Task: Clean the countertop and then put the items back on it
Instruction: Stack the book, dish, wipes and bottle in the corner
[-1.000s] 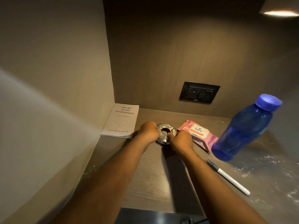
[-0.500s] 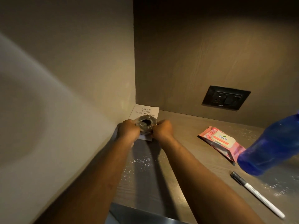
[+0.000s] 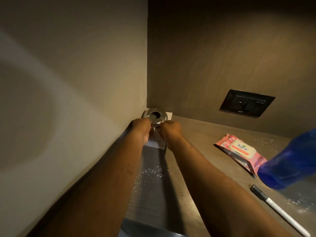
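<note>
Near at 4 o'clock: pen [image 3: 280, 210], blue bottle [image 3: 290, 161], wipes pack [image 3: 240, 151] on the gritty countertop [image 3: 196, 147]. At 12, my left hand [image 3: 141, 130] and right hand [image 3: 171, 132] pinch the steel ashtray [image 3: 154, 116] rim from both sides, above the book [image 3: 156, 142] in the far corner. Looks rigid, slick, fairly light; I'd hold it by the rim.

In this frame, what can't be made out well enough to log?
- Book: head view, cover almost wholly hidden by both hands and the metal ashtray; title unreadable.
- Blue bottle: cut off by the right edge; cap unseen.
- Pen: tip runs off the bottom edge.
- Left hand and right hand: fingers hidden behind knuckles, so the grip on the ashtray is unclear.
</note>
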